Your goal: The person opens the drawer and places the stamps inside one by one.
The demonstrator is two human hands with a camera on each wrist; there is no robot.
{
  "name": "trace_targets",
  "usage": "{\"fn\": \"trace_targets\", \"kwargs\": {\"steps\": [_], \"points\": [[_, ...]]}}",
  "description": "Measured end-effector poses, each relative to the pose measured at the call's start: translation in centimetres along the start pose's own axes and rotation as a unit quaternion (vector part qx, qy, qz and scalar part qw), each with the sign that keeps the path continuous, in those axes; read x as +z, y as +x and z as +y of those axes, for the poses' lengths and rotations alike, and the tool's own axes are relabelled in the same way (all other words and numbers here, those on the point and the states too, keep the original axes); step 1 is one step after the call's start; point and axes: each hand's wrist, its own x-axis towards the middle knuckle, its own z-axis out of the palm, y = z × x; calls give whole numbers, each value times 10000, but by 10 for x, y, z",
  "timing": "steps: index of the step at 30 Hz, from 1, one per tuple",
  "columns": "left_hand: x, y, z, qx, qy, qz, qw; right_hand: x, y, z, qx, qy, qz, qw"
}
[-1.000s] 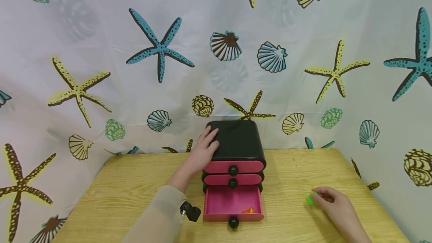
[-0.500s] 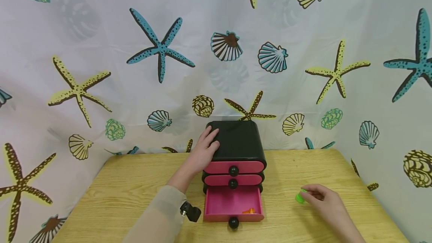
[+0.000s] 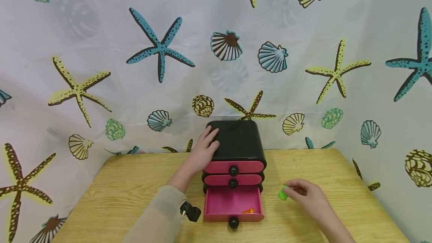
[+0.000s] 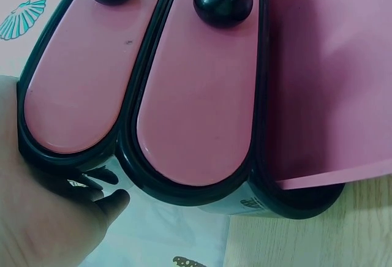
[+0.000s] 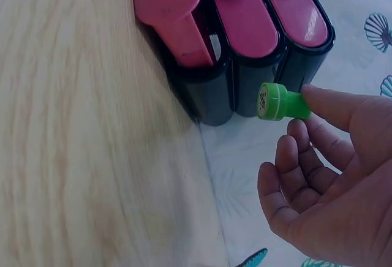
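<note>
A small black drawer cabinet [image 3: 236, 138] with pink fronts stands on the table, its bottom drawer [image 3: 224, 200] pulled out. Inside that drawer, near the front right corner, lies a small orange stamp-like piece [image 3: 249, 210]. My left hand [image 3: 201, 153] rests on the cabinet's top left edge, fingers extended; in the left wrist view the thumb lies along its side. To the right of the cabinet, my right hand [image 3: 307, 196] pinches a green toy stamp [image 5: 280, 103] between thumb and forefinger, above the table. The stamp's round face carries a dark print.
The wooden table [image 3: 135, 190] spreads to both sides of the cabinet. A white cloth [image 3: 189, 85] with starfish and shells hangs behind and at the sides. Black round knobs [image 3: 233, 170] stick out from the drawer fronts. A small black device [image 3: 190, 211] sits at my left wrist.
My right hand has carried the green stamp leftward over the table, closer to the open drawer. A bit of yellow beside it is no longer visible. My left hand stays on the cabinet.
</note>
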Motion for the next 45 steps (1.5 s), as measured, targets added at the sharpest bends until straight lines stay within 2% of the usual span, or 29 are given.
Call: {"fn": "trace_targets", "kwargs": {"steps": [8, 18, 24, 33, 45], "points": [[0, 0, 1, -9, -54, 11, 10000, 22, 0, -17, -129, 267, -229, 9993], [-1, -8, 13, 120, -121, 80, 9998, 50, 3, -31, -336, 500, -677, 9959], [-1, -10, 15, 70, -107, 72, 9999, 65, 2, -36, -437, 567, -794, 9943], [-1, -9, 15, 89, -93, 71, 9999, 81, 4, -36, -597, 614, -972, 9916], [-1, -7, 14, 63, -4, 159, 9999, 91, 4, -32, -668, 410, -890, 9929]]}}
